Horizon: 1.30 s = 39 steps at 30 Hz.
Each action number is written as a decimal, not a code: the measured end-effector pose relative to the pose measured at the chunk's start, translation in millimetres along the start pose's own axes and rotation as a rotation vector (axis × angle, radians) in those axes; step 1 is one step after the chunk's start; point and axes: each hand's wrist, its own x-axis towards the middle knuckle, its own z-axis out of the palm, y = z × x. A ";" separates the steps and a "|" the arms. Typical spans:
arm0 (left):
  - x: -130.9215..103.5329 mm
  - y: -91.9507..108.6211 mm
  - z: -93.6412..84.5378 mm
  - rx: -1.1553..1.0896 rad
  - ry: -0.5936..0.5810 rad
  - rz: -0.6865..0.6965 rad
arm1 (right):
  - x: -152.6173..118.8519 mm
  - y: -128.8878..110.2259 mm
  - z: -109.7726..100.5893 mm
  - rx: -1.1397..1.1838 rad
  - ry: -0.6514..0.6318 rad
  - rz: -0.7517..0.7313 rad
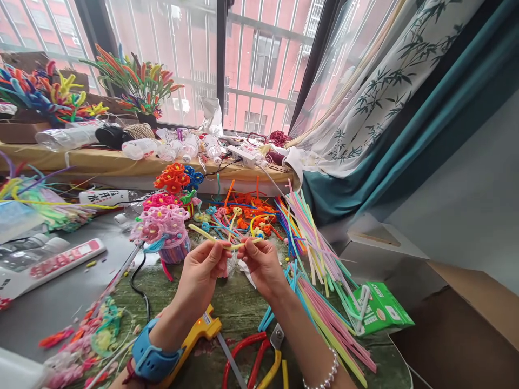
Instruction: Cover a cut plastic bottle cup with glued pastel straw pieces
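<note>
A pale yellow pipe cleaner point(205, 233) is pinched between both hands above the table, its ends sticking out on either side. My left hand point(206, 266), with a blue watch on the wrist, grips it with thumb and index finger. Close beside it, my right hand point(261, 265) has its thumb and fingers closed on the same pipe cleaner. Below the hands lie a yellow glue gun point(203, 327) and pliers with red handles point(259, 354). To the left of my left hand stands a pot of pink pipe-cleaner flowers point(160, 224).
Loose pastel pipe cleaners point(320, 243) lie at the right near a green packet point(383, 308) and an open cardboard box point(466, 319). Orange pipe-cleaner flowers point(251, 208) are heaped behind the hands. Plastic bottles point(140, 148) line the windowsill. A black cable point(140, 286) runs across the left side.
</note>
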 end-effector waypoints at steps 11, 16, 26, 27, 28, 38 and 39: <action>-4.6 -2.1 -3.5 0.083 -0.229 -0.124 | -4.6 -4.8 -1.4 -0.086 -0.073 -0.113; -4.3 -6.1 -5.8 0.130 -0.330 -0.191 | -5.2 -8.4 -3.4 -0.120 -0.126 -0.162; -4.9 -2.2 -5.4 0.195 -0.390 -0.219 | -5.3 -8.2 -9.0 -0.182 -0.201 -0.189; -4.8 -1.9 -4.7 0.198 -0.391 -0.216 | -5.3 -8.3 -9.4 -0.192 -0.209 -0.182; -4.8 -1.6 -4.1 0.200 -0.393 -0.215 | -5.4 -8.5 -9.7 -0.201 -0.215 -0.175; -3.9 -3.5 -6.1 0.203 -0.415 -0.223 | -5.2 -12.4 -14.5 -0.226 -0.252 -0.135; -3.7 -3.8 -6.2 0.206 -0.416 -0.226 | -4.9 -12.5 -15.7 -0.230 -0.259 -0.126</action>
